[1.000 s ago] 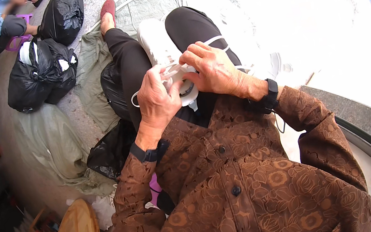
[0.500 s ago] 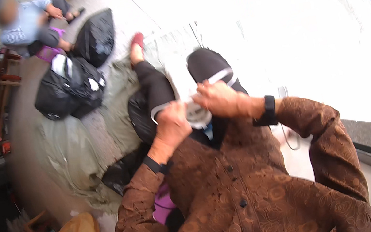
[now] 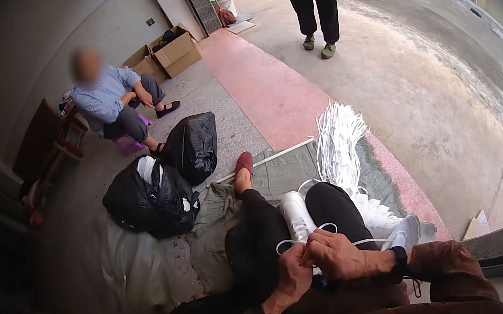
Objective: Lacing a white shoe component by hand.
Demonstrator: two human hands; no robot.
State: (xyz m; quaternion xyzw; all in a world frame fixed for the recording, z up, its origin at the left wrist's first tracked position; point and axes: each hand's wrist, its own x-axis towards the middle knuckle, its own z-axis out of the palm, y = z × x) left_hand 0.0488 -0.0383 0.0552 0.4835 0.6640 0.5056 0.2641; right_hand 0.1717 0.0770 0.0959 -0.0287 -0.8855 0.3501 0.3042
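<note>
Sitting on a grey-green ground sheet (image 3: 280, 175) at the near edge of the scene, legs in black trousers stretching toward the far side. Resting a white shoe (image 3: 296, 215) on the lap, between the two knees, toe pointing far. Closing the left hand (image 3: 293, 273) into a loose fist just near of the shoe's heel end, fingers curling around a white lace (image 3: 289, 242) that loops up toward the shoe. Pressing the right hand (image 3: 336, 254) against the left one, knuckles up, fingers bending down and pinching the same lace; how tightly, impossible to tell. Wearing a dark wristband (image 3: 400, 260) on the right wrist and brown patterned sleeves on both arms.

Lying just right of the right knee: another white shoe (image 3: 407, 231). Fanning out farther off, right of the legs: a bundle of white laces (image 3: 340, 144). Sitting left of the legs: two full black bags (image 3: 159, 183), touching each other. Sitting on a low purple stool at far left: another person in a pale blue shirt (image 3: 106, 94), beside open cardboard boxes (image 3: 169, 51). Standing at the far edge on the concrete: a third person in dark trousers (image 3: 317, 9).
</note>
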